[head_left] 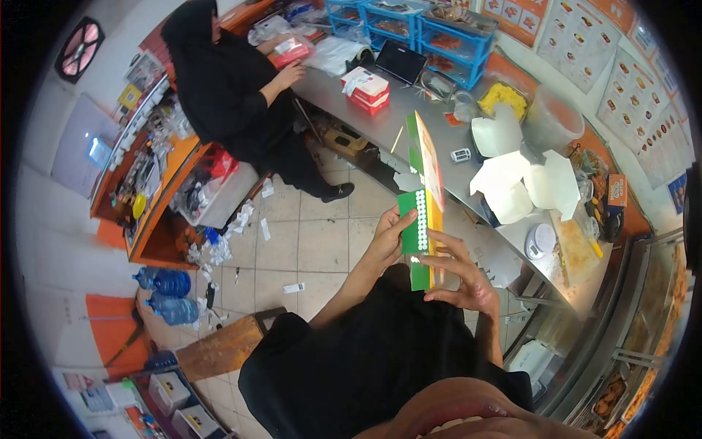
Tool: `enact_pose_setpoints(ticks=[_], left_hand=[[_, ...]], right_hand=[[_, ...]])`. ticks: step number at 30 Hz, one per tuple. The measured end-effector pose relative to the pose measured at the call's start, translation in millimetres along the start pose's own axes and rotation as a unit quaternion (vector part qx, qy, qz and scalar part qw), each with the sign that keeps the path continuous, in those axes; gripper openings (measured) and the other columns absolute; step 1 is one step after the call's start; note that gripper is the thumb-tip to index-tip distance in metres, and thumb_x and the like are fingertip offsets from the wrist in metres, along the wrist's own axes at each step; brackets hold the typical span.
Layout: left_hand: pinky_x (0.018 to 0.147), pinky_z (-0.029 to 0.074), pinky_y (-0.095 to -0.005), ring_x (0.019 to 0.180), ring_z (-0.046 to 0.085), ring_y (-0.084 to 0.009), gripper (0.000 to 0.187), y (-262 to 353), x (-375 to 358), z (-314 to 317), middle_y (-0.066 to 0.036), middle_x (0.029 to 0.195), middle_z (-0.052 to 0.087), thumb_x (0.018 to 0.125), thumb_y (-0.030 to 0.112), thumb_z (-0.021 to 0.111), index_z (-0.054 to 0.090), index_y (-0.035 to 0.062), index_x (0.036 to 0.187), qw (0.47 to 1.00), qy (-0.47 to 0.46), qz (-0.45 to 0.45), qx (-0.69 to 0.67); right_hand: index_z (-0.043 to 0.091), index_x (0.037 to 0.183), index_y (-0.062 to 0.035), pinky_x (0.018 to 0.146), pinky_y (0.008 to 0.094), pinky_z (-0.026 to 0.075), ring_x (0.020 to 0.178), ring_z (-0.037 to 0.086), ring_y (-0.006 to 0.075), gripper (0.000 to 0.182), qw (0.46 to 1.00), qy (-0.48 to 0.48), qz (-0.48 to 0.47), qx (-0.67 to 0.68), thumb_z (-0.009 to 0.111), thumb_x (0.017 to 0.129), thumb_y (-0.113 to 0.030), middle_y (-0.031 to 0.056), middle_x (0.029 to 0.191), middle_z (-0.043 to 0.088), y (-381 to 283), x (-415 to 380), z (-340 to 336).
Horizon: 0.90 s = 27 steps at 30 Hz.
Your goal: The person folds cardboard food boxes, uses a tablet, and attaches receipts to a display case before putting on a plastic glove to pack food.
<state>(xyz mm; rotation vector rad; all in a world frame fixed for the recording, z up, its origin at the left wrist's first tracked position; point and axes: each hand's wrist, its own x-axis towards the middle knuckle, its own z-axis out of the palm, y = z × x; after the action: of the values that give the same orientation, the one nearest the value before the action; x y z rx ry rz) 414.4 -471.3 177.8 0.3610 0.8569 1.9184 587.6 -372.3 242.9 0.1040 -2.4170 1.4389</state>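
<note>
In front of my body is a thin green and yellow printed cardboard piece, upright and seen nearly edge-on. A column of white round spots runs along its green side. My left hand pinches the green edge, with the thumb on the near face. My right hand grips the opposite, yellow edge, its fingers bent against the card. Beyond the card, to the right on the metal counter, stand open white takeaway boxes.
A person in black stands at the counter's far left, handling a red and white box. Closed red and white boxes, blue drawers and a scale are on the counter. Water jugs and paper scraps lie on the floor.
</note>
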Motion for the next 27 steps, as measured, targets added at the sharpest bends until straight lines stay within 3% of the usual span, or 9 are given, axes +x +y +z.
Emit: enact_pose_setpoints(ticks=[4,5,7,9,13,15,16,25,27], left_hand=[[0.083,0.053,-0.0269,0.093,0.065,-0.0145,0.026,11.7,57.6,-1.2,-0.008,0.109,0.064,0.097,0.016,0.053,0.054,0.0021,0.119,0.998,-0.030,-0.039,-0.035],[0.083,0.053,-0.0269,0.093,0.065,-0.0145,0.026,15.5,69.7,-5.3,-0.008,0.109,0.064,0.097,0.016,0.053,0.054,0.0021,0.119,0.997,-0.032,-0.058,-0.037],[0.086,0.052,-0.0300,0.096,0.064,-0.0162,0.026,20.3,98.9,-13.4,-0.008,0.110,0.064,0.097,0.018,0.053,0.056,0.0002,0.117,0.974,-0.080,-0.020,0.212],[0.084,0.053,-0.0329,0.096,0.064,-0.0182,0.026,8.9,116.2,-11.4,-0.009,0.108,0.065,0.098,0.019,0.053,0.058,-0.0007,0.114,0.978,-0.174,-0.085,0.078],[0.080,0.055,-0.0339,0.092,0.065,-0.0196,0.029,20.4,150.9,2.8,-0.012,0.104,0.066,0.098,0.022,0.052,0.058,-0.0032,0.112,0.955,-0.243,-0.100,0.138],[0.079,0.055,-0.0335,0.090,0.065,-0.0195,0.030,20.7,167.0,1.9,-0.012,0.102,0.066,0.098,0.022,0.051,0.058,-0.0043,0.112,0.950,-0.252,-0.121,0.140],[0.079,0.055,-0.0330,0.089,0.065,-0.0192,0.030,22.8,176.4,0.6,-0.012,0.102,0.066,0.099,0.021,0.051,0.057,-0.0055,0.112,0.949,-0.246,-0.139,0.140],[0.081,0.055,-0.0324,0.090,0.066,-0.0186,0.027,16.9,204.6,29.6,-0.012,0.103,0.067,0.097,0.018,0.053,0.061,-0.0040,0.111,0.913,-0.265,-0.237,0.202],[0.081,0.055,-0.0325,0.091,0.066,-0.0195,0.027,16.9,207.9,31.2,-0.012,0.103,0.067,0.097,0.017,0.053,0.061,-0.0038,0.112,0.914,-0.256,-0.251,0.190]], right_hand=[[0.062,0.114,-0.0094,0.100,0.0415,0.042,0.118,0.048,0.0303,0.062,0.996,0.059,-0.002,-0.062,0.087,0.058,-0.012,0.0136,0.138,0.043,23.6,35.5,-12.7],[0.059,0.115,-0.0075,0.100,0.0416,0.041,0.117,0.049,0.0300,0.061,0.989,0.138,0.011,-0.046,0.085,0.061,-0.007,0.0147,0.135,0.045,30.8,41.0,-8.4],[0.056,0.116,-0.0055,0.101,0.0418,0.040,0.115,0.051,0.0297,0.060,0.968,0.243,0.052,-0.037,0.083,0.063,-0.001,0.0158,0.132,0.047,42.0,55.8,3.5],[0.053,0.121,-0.0039,0.098,0.0416,0.041,0.113,0.052,0.0324,0.062,0.844,0.527,0.091,0.034,0.078,0.065,0.004,0.0151,0.123,0.050,49.5,74.4,16.3],[0.057,0.119,-0.0045,0.100,0.0397,0.041,0.117,0.051,0.0324,0.053,0.736,0.665,0.106,0.073,0.071,0.069,0.008,0.0166,0.123,0.053,62.1,85.1,8.1],[0.061,0.116,-0.0044,0.101,0.0384,0.040,0.119,0.051,0.0325,0.047,0.849,0.499,0.156,-0.083,0.065,0.072,0.010,0.0184,0.131,0.051,58.3,73.6,-3.6],[0.065,0.112,-0.0040,0.100,0.0386,0.042,0.120,0.052,0.0331,0.042,0.850,0.502,0.154,-0.044,0.059,0.073,0.011,0.0199,0.138,0.046,60.0,74.4,-0.6],[0.072,0.107,-0.0132,0.090,0.0378,0.048,0.116,0.054,0.0337,0.042,0.753,0.587,0.251,-0.161,0.075,0.069,0.005,0.0188,0.134,0.051,82.7,85.1,7.4],[0.073,0.103,-0.0136,0.088,0.0367,0.048,0.115,0.054,0.0340,0.040,0.738,0.578,0.223,-0.268,0.076,0.068,0.005,0.0177,0.135,0.052,89.2,91.9,4.9]])
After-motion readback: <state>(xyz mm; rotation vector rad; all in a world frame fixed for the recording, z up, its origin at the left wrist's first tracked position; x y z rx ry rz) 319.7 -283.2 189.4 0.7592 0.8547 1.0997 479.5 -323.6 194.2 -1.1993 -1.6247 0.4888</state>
